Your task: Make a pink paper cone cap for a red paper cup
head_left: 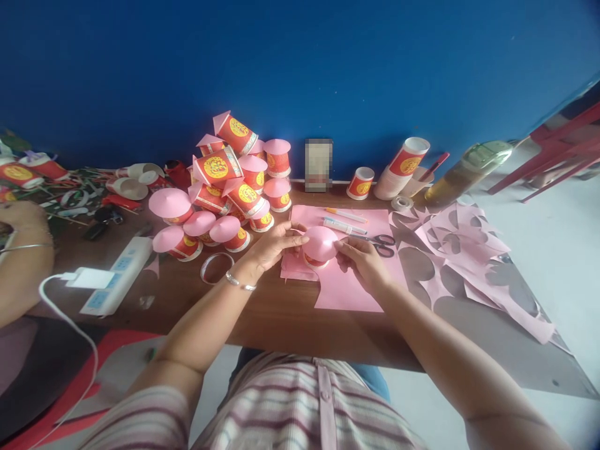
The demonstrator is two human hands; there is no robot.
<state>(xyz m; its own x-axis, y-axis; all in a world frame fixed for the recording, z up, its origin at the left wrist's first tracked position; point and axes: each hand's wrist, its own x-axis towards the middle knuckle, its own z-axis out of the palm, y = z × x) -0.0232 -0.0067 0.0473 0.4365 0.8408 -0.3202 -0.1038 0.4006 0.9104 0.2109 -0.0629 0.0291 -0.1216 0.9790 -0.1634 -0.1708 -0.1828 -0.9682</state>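
Observation:
A pink paper cone sits on top of a red paper cup in front of me. My left hand pinches the cone's left edge, and my right hand pinches its right edge. Beneath and around them lie pink paper sheets. Black-handled scissors, an orange pen and a white marker rest on the paper just behind my hands. To the left, several red cups with pink cone tops are piled up.
Pink paper scraps spread over the right side. Along the blue wall stand a phone, a cup stack and a bottle. A tape roll and power strip lie left, near another person's arm.

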